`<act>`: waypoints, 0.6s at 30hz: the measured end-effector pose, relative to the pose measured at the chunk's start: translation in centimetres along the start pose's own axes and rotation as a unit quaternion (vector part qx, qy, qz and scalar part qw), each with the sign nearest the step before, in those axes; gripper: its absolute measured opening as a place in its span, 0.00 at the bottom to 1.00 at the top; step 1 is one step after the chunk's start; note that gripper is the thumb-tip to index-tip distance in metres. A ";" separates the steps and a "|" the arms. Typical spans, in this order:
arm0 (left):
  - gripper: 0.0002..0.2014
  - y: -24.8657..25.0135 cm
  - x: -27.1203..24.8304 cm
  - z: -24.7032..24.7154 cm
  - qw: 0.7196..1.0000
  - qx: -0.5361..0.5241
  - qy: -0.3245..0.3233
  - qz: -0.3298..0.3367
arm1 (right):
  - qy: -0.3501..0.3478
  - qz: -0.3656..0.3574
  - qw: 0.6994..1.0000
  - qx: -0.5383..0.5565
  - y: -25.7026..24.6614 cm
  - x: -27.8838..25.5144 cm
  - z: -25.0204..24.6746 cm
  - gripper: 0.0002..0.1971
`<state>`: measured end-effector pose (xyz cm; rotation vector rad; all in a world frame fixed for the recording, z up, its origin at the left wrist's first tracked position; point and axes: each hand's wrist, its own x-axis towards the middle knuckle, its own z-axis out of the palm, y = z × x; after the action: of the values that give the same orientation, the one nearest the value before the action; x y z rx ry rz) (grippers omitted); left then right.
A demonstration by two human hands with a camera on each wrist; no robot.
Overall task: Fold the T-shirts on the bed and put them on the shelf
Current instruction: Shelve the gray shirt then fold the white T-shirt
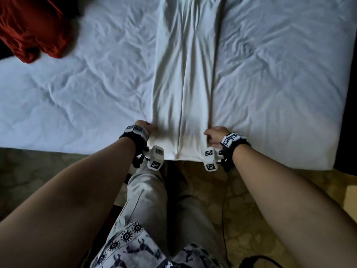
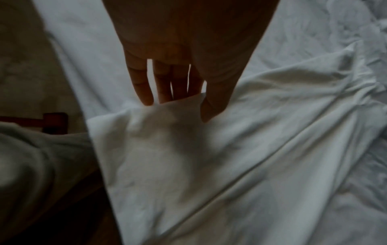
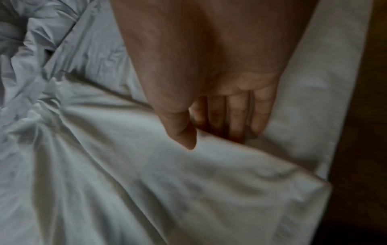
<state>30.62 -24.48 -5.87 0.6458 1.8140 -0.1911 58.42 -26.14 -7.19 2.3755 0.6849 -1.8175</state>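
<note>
A white T-shirt lies on the bed, folded lengthwise into a long narrow strip, its hem at the bed's near edge. My left hand pinches the strip's left edge near the hem. In the left wrist view the thumb lies on top of the T-shirt and the fingers reach behind the raised edge. My right hand pinches the right edge; in the right wrist view its thumb is above the T-shirt and its fingers are tucked under the fold. A red T-shirt lies crumpled at the far left.
The wrinkled bedsheet spreads wide on both sides of the strip. The bed's near edge runs just in front of my legs. Below it is patterned floor with a black cable hanging down.
</note>
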 end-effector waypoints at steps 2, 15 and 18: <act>0.22 -2.0 0.3 0.8 1.000 -0.011 -0.018 -0.009 | -0.020 0.018 0.999 0.018 0.9 -1.0 0.7 0.07; 0.27 -6.1 -4.3 2.7 0.978 -0.203 0.023 -0.025 | 0.098 -0.121 0.986 -0.054 3.8 -4.7 3.7 0.34; 0.31 -4.9 -6.2 2.3 0.984 -0.156 0.076 0.049 | 0.126 -0.202 0.968 -0.075 3.4 -6.7 3.1 0.38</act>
<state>31.29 -31.64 -1.85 0.5354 1.8999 0.2111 55.63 -32.17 -2.60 2.5264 1.3714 -1.5181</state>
